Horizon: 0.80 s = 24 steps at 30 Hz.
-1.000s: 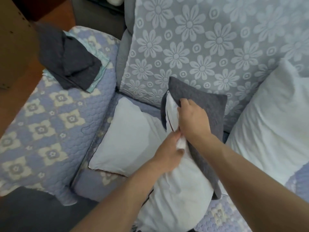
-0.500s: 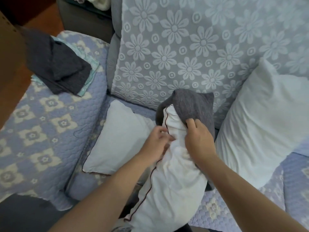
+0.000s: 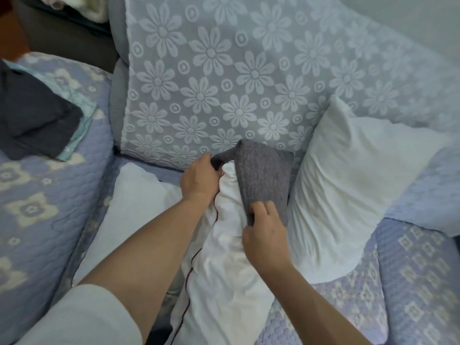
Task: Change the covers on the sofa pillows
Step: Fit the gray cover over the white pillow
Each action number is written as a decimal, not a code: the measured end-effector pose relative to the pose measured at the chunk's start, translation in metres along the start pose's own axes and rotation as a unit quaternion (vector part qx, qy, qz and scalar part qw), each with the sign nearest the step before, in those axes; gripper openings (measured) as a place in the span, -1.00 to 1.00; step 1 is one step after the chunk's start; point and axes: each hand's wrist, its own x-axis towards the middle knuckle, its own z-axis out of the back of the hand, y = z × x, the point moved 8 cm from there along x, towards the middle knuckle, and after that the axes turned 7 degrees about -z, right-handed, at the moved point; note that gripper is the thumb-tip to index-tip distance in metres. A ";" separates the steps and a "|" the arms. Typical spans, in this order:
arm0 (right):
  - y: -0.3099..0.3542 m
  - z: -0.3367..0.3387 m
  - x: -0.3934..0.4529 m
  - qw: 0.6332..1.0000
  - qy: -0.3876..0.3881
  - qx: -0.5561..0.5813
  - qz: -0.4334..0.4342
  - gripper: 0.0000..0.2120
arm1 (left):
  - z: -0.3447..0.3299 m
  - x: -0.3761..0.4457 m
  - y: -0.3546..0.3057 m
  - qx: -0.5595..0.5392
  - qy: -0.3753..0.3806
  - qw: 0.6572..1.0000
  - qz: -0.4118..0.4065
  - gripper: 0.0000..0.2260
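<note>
A white pillow point(image 3: 224, 282) with a thin dark red seam stands on end on the sofa seat in front of me. A grey cover point(image 3: 263, 180) sits over only its top end. My left hand point(image 3: 199, 180) grips the cover's left edge near the top of the pillow. My right hand point(image 3: 263, 235) pinches the cover's lower edge on the pillow's right side.
Two bare white pillows lie on the seat, one on the left point(image 3: 132, 212) and one on the right point(image 3: 348, 185). Folded dark covers point(image 3: 37, 120) lie on the quilted armrest point(image 3: 44, 220). A flowered backrest point(image 3: 236, 78) rises behind.
The grey cover now covers less of the pillow, bunched at its top. My left hand moved up to the cover's left edge; my right hand slid lower along its right edge.
</note>
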 end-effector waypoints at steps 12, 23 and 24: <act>-0.010 0.011 0.002 0.999 -0.044 0.002 -0.023 -0.78 | 0.010 -0.013 0.023 0.061 -0.069 0.996 0.020 -0.90; 0.009 -0.002 -0.053 0.989 -0.073 0.024 0.124 -0.61 | 0.022 -0.119 0.052 -0.204 -0.128 0.968 0.078 -0.83; 0.017 -0.005 -0.063 0.985 -0.058 0.030 0.159 -0.61 | 0.040 -0.124 0.054 -0.224 -0.180 0.955 0.075 -0.83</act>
